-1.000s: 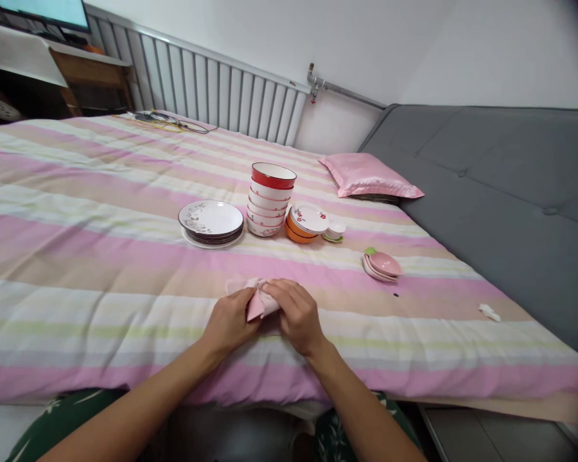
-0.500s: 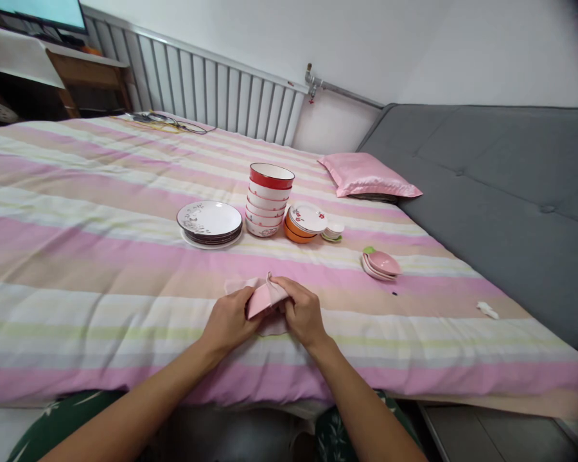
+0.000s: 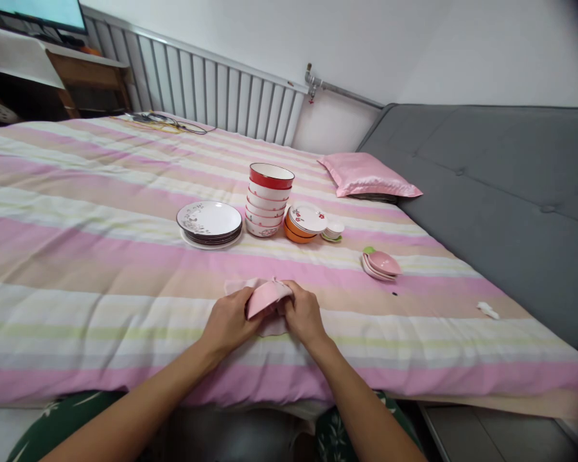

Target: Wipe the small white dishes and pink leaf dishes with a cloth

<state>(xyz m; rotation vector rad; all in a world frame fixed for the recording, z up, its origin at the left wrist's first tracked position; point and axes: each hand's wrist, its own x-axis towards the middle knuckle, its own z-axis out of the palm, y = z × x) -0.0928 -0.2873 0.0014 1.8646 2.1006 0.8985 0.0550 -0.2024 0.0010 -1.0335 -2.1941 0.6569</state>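
Note:
Between my hands, near the bed's front edge, a small pink dish is tilted on its side. My left hand is closed on its left end. A pale pink cloth hangs beneath and behind the dish. My right hand pinches the cloth against the dish's right end, with some fingertips hidden behind it. To the right rests a short stack of pink dishes, one with a green leaf-shaped tip, apart from both hands.
Beyond my hands stand a stack of dark-rimmed plates, a tall stack of red-and-white bowls, orange bowls under flowered plates, and little white dishes. A pink pillow and a white scrap lie on the striped bedspread.
My right hand has shifted slightly along the dish's rim, and the cloth fold that stood up there has dropped. The left hand stays in place.

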